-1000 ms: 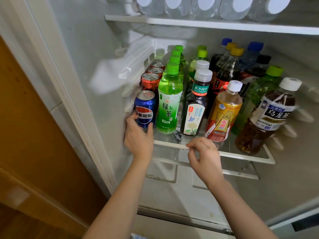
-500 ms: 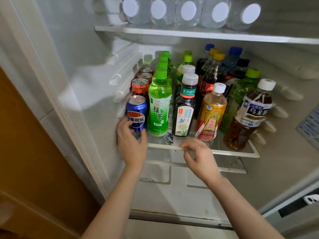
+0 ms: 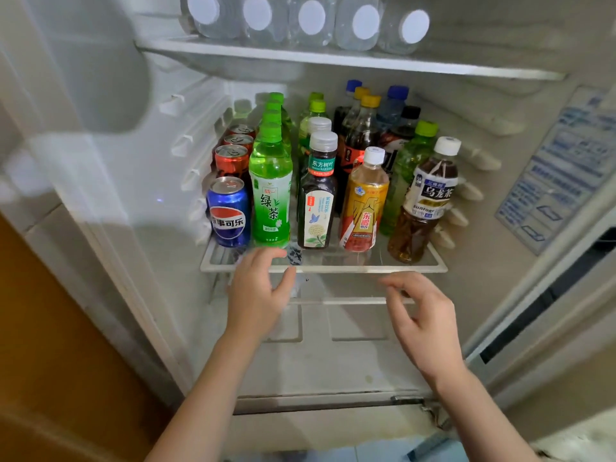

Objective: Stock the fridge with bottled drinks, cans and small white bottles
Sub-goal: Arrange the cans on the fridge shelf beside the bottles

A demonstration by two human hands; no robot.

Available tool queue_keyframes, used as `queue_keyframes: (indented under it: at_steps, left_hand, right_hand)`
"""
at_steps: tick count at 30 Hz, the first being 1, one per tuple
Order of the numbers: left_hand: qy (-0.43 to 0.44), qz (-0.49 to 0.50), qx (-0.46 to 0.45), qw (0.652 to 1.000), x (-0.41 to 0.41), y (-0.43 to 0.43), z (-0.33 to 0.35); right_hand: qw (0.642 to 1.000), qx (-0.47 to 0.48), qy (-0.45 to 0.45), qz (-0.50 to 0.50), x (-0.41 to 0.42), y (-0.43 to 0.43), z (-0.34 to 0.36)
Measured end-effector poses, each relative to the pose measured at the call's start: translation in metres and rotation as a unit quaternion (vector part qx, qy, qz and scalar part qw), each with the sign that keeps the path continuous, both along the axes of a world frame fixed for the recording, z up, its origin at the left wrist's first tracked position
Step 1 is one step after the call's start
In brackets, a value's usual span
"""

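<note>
A blue cola can (image 3: 229,211) stands at the front left of the glass shelf (image 3: 333,269), with red cans (image 3: 232,160) in a row behind it. To its right stand a green tea bottle (image 3: 270,191), a dark tea bottle (image 3: 317,198), an orange drink bottle (image 3: 364,201) and a brown oolong bottle (image 3: 423,205), with more bottles behind. My left hand (image 3: 258,291) hovers open just below the shelf's front edge, holding nothing. My right hand (image 3: 421,315) is open in front of the shelf, lower right, fingers loosely curled and apart.
An upper shelf (image 3: 350,60) holds several clear bottles lying with white caps (image 3: 311,17) facing out. The fridge's left wall (image 3: 110,145) has rail slots. A label sheet (image 3: 560,168) is on the right wall. An orange-brown panel (image 3: 50,345) stands left of the fridge.
My left hand let go of the blue can and drew back below the shelf edge. My right hand came off the shelf edge and moved right and down.
</note>
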State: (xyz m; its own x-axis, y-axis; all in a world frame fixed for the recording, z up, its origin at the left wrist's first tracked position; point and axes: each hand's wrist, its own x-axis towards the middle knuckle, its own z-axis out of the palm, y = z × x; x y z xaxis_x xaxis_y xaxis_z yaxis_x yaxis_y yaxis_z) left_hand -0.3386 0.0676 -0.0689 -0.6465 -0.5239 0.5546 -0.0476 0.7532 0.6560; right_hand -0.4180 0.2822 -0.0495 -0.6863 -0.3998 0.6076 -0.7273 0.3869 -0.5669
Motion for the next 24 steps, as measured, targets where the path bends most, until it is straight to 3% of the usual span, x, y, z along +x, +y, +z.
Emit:
queue_keyframes:
  at_steps: [6, 11, 18, 21, 24]
  left_hand:
    - [-0.056, -0.075, -0.043, 0.995, 0.027, 0.040, 0.005]
    - [-0.099, -0.062, -0.036, 0.992, 0.047, 0.083, 0.003]
    - [-0.126, -0.025, -0.029, 0.991, 0.089, 0.165, 0.010]
    - [-0.133, -0.009, -0.040, 0.990, 0.117, 0.194, 0.011]
    - [-0.149, 0.006, -0.036, 0.988, 0.145, 0.218, 0.013]
  right_hand:
    - [0.992, -0.044, 0.113, -0.033, 0.029, 0.065, 0.025]
    - [0.973, -0.088, 0.192, -0.098, 0.044, 0.139, 0.035]
    - [0.923, -0.079, 0.310, -0.212, 0.065, 0.236, 0.047]
    - [0.907, -0.094, 0.326, -0.249, 0.066, 0.267, 0.054]
    - [0.912, -0.062, 0.305, -0.267, 0.067, 0.287, 0.062]
